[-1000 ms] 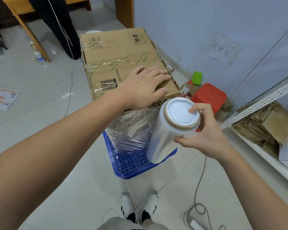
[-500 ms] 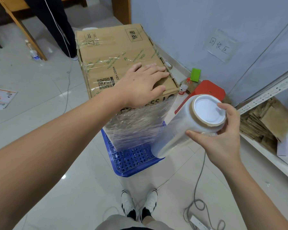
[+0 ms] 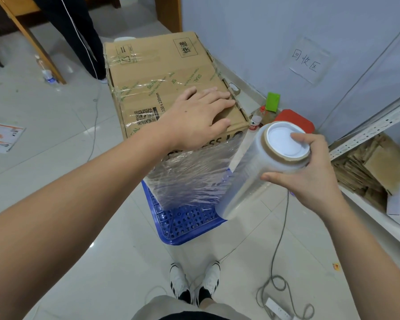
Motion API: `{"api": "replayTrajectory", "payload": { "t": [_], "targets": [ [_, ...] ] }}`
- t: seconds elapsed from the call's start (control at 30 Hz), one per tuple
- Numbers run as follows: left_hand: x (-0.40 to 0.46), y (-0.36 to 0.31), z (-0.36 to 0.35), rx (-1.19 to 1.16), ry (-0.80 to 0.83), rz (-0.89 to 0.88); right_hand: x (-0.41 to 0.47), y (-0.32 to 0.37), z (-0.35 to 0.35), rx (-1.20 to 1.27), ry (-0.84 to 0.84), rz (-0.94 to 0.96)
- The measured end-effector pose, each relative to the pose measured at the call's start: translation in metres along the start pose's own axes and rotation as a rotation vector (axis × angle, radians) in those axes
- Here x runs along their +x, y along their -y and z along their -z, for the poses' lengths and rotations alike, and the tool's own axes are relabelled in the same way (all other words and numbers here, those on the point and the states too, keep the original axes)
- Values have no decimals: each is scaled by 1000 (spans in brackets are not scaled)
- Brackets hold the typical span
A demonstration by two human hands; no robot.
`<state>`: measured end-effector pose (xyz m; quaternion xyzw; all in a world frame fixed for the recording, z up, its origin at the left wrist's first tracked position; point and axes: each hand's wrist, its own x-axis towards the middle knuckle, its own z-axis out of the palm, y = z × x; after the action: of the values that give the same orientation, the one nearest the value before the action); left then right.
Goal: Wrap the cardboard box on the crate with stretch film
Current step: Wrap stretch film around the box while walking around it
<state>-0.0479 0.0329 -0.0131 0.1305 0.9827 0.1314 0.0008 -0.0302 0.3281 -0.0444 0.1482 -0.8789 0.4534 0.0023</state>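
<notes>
Storeroom: metal shelving (image 3: 367, 132) stacked with flattened cardboard (image 3: 370, 167).

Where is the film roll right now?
Head view, right of centre: the film roll is in the right hand, beside the box's near right corner, above the blue crate.

The brown cardboard box (image 3: 166, 72) hides most of the blue perforated plastic crate (image 3: 185, 225) beneath it; its near face blurs behind wrinkled clear stretch film (image 3: 194, 176). A dark-trousered bystander (image 3: 79, 31) is cropped by the top edge.
</notes>
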Motion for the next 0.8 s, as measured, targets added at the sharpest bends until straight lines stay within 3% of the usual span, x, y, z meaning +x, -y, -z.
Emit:
{"api": "replayTrajectory", "payload": {
  "t": [0.13, 0.2, 0.6, 0.8],
  "targets": [
    [1, 1, 0, 2, -2, -1, 13, -9, 9, -16, 225, 111],
    [1, 1, 0, 3, -5, -4, 15, -15, 6, -28, 256, 158],
    [1, 0, -3, 12, -3, 0, 14, -31, -6, -46, -67, 255],
    [1, 0, -1, 15, -7, -1, 30, -32, 5, 8, 85, 202]
  ]
}}
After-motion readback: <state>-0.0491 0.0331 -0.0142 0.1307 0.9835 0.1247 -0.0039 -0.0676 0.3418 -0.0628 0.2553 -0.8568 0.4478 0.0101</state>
